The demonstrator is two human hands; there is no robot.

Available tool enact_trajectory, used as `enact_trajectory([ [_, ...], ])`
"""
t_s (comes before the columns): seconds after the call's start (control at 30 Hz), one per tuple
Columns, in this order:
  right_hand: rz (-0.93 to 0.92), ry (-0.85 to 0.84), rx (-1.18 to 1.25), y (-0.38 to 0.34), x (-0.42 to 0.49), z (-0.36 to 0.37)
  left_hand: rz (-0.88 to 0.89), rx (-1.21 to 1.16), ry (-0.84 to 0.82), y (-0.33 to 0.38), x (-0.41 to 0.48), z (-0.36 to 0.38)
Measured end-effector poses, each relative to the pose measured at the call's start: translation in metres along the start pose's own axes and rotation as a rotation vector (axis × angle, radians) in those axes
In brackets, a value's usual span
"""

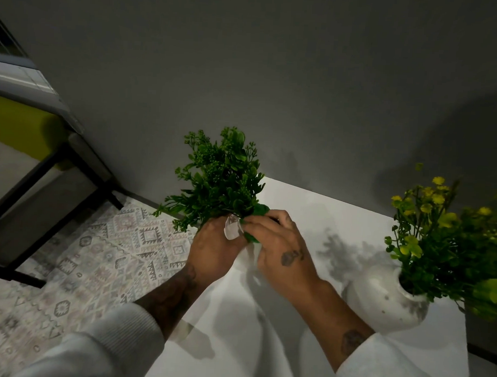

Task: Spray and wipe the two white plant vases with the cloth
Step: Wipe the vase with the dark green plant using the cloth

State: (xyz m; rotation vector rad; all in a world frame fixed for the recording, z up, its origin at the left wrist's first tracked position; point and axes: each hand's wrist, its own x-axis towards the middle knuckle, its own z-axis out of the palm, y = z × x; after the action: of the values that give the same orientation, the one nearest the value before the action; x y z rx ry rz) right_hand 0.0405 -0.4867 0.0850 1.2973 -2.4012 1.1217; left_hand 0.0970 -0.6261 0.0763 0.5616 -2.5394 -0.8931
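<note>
Two pale sleeves (106,347) fill the bottom edge. Bare forearms reach forward from them over a white surface (312,208).

At far left a patterned rug (96,253) covers the floor. On it stands a black-framed seat (19,121) with a yellow-green cushion, set against a grey wall (275,75). The left edge of the surface runs beside the rug and passes under the left forearm.

In the centre the left hand (213,249) and right hand (279,246) meet and touch. Both have fingers curled round the base of a green plant (222,181). The plant leans up and to the left, and its leaves reach out past the edge of the surface, above the rug. A small, pale, glossy piece (232,229) shows between the two hands; it cannot be told whether this is a vase rim or cloth. The hands cover whatever the plant sits in.

To the right, well apart from the hands, a white speckled vase (384,302) stands on the surface near its right edge. It holds yellow flowers (437,196) and green leaves that spread to the right border. A leafy shadow lies on the surface between this vase and the right hand.
</note>
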Motion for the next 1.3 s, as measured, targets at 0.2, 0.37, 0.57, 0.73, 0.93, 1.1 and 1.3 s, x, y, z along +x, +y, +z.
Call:
enact_trajectory([
  [0.2,0.121,0.052,0.111,0.012,-0.006,0.000,-0.042,-0.042,-0.064,-0.004,0.003,0.001],
  [0.37,0.362,0.082,0.218,0.021,0.008,0.003,-0.084,-0.020,-0.053,-0.002,0.003,0.001],
  [0.57,0.523,-0.153,0.236,0.044,0.037,0.000,-0.115,-0.021,-0.055,-0.006,0.005,0.003],
  [0.73,0.423,-0.137,0.200,0.042,0.027,0.004,-0.113,-0.025,-0.075,-0.008,0.006,0.001],
  [0.93,0.354,0.065,0.195,0.030,-0.022,0.011,-0.127,-0.032,-0.078,-0.012,0.005,0.003],
  [1.1,0.392,0.015,0.204,0.034,-0.010,0.009,-0.120,-0.020,-0.075,-0.010,0.005,0.002],
  [1.3,0.423,-0.112,0.194,0.042,0.016,0.006,-0.147,-0.018,-0.080,-0.008,0.004,0.002],
])
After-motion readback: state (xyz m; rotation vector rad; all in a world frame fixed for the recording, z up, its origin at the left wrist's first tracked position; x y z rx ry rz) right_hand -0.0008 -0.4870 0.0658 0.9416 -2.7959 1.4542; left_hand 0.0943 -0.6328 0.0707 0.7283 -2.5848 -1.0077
